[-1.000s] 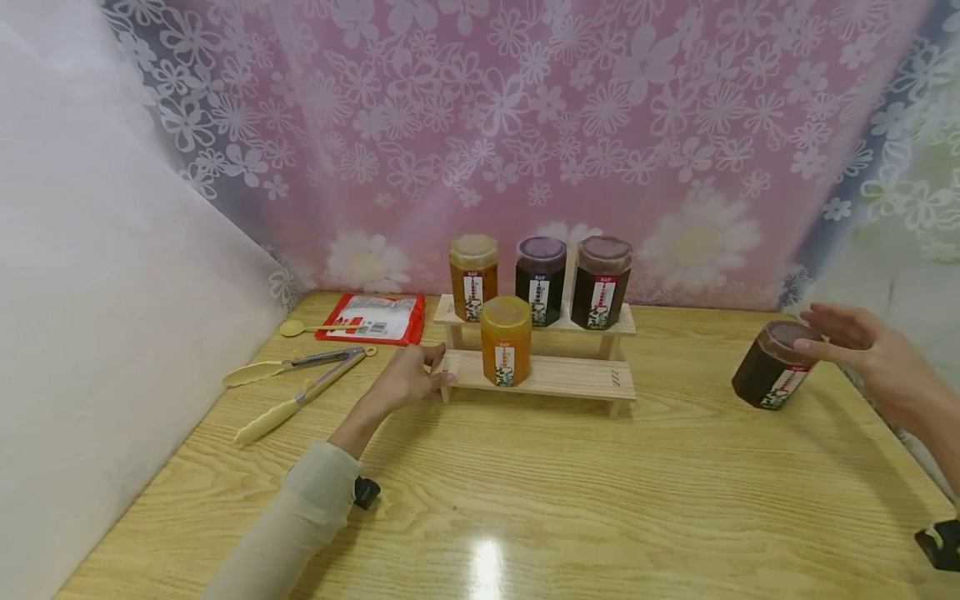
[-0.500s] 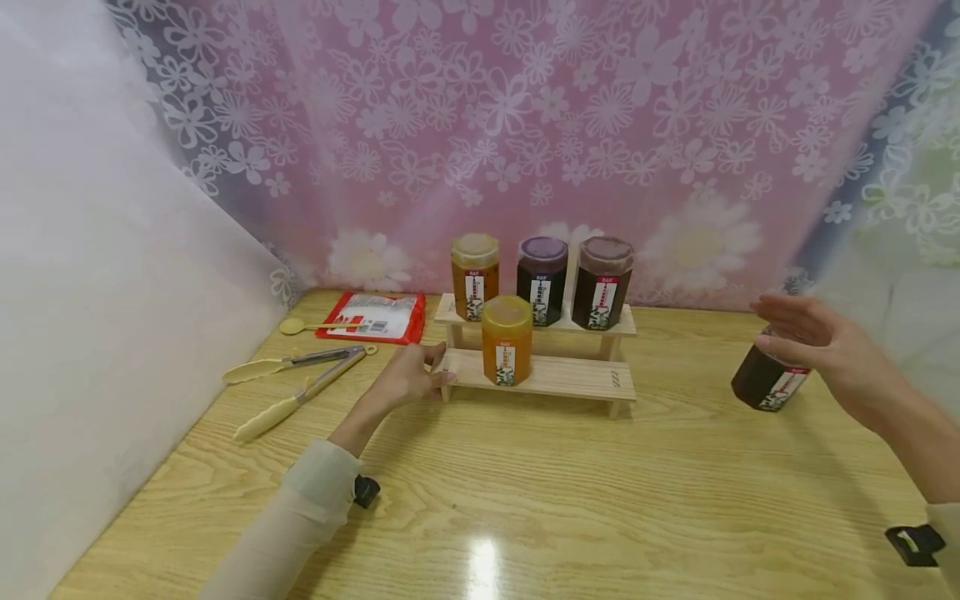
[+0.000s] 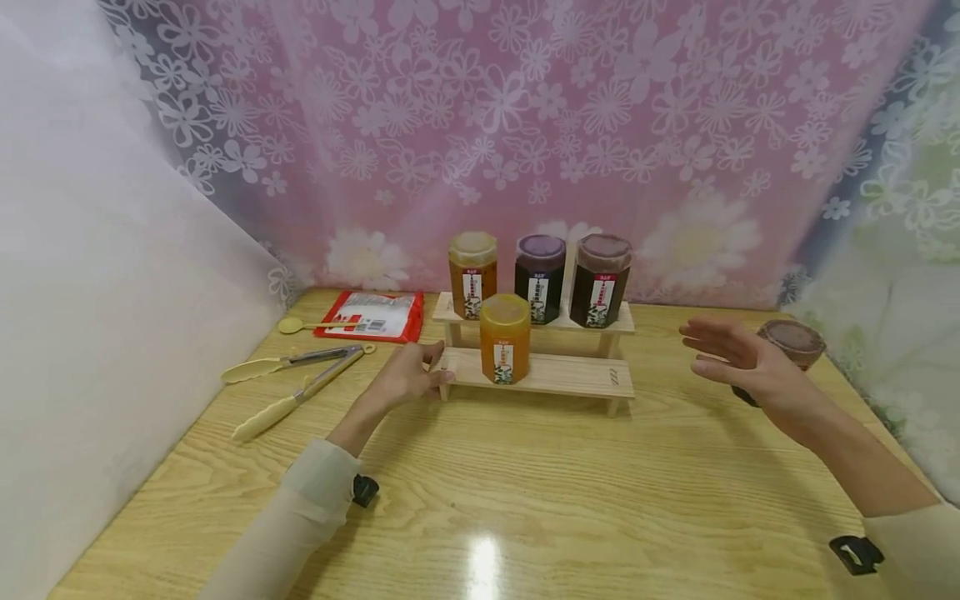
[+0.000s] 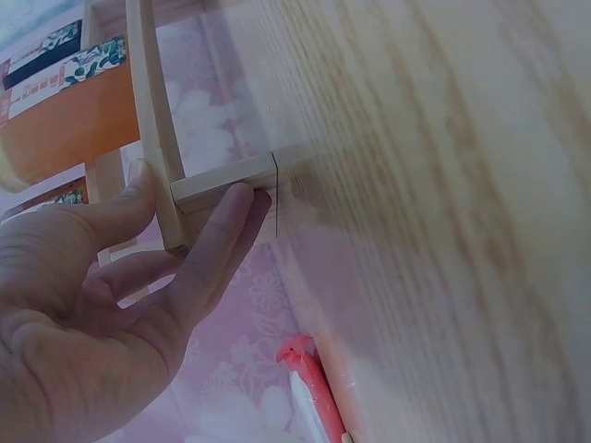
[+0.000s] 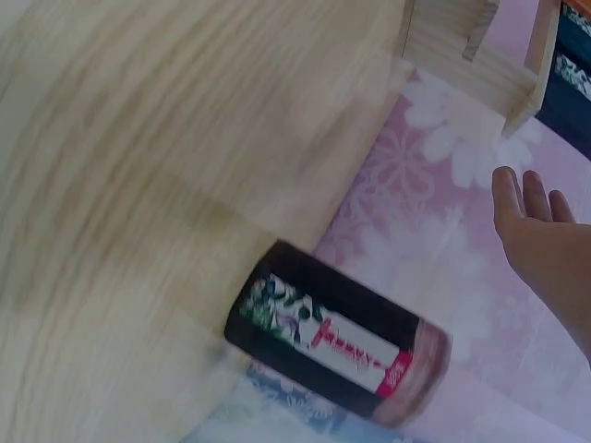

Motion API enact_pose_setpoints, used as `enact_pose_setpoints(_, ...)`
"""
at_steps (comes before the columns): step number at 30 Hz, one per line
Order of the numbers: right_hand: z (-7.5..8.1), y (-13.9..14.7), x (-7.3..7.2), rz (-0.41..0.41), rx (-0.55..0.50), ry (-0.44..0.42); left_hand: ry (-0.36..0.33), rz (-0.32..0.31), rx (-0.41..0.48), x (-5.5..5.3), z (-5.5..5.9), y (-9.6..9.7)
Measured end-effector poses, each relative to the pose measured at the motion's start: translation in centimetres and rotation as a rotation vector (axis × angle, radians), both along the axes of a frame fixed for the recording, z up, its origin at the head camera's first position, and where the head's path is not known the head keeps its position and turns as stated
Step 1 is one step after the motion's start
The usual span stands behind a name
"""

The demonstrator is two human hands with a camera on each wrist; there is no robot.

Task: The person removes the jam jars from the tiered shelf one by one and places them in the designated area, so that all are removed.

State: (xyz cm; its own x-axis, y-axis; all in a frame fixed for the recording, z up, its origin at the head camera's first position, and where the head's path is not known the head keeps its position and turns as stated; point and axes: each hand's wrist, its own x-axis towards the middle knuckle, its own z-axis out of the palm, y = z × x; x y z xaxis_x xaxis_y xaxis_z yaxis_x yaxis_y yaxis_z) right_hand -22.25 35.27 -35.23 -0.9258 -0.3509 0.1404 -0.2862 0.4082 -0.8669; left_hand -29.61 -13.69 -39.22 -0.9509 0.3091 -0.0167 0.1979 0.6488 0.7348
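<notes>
My left hand point(image 3: 408, 375) grips the left end of a two-tier wooden rack point(image 3: 573, 379). In the left wrist view, its thumb lies on the board's edge and its fingers touch the leg point(image 4: 226, 183). An orange jar point(image 3: 505, 342) stands on the lower step. The upper step bears an amber jar point(image 3: 474, 275), a purple-lidded dark jar point(image 3: 540, 279) and another dark jar point(image 3: 602, 279). Bare and with fingers extended, my right hand point(image 3: 738, 362) hovers between the rack and a dark jar point(image 5: 328, 337) standing on the table, partly hidden behind it in the head view.
To the rack's left lie a red-and-white packet point(image 3: 375, 317), a yellow spoon point(image 3: 292, 326) and tongs with yellow tips point(image 3: 300, 392). A flowered pink curtain point(image 3: 510, 125) hangs behind the wooden table point(image 3: 450, 492). White sheeting point(image 3: 112, 292) borders the left side.
My right hand has left the dark jar at the right and moved leftward toward the rack. That jar stays standing there. My left hand keeps its place on the rack.
</notes>
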Motion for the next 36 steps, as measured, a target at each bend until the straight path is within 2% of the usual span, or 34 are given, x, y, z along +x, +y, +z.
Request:
enact_pose_setpoints(10, -0.8, -4.8, -0.6, 0.039, -0.054, -0.051, 0.008, 0.004, -0.009, 0.0, 0.2, 0.2)
enact_pose_setpoints(20, -2.0, -9.1, -2.1, 0.107, -0.102, -0.110, 0.026, 0.019, -0.040, 0.2, 0.1, -0.2)
enact_pose_setpoints(26, -1.9, -11.4, -2.8, 0.109, -0.091, -0.116, 0.031, 0.012, -0.042, 0.1, -0.2, -0.4)
enact_pose_setpoints(36, -2.0, -15.1, -3.7, 0.082, -0.128, -0.127, -0.008, 0.008, 0.017, 0.2, -0.2, -0.4)
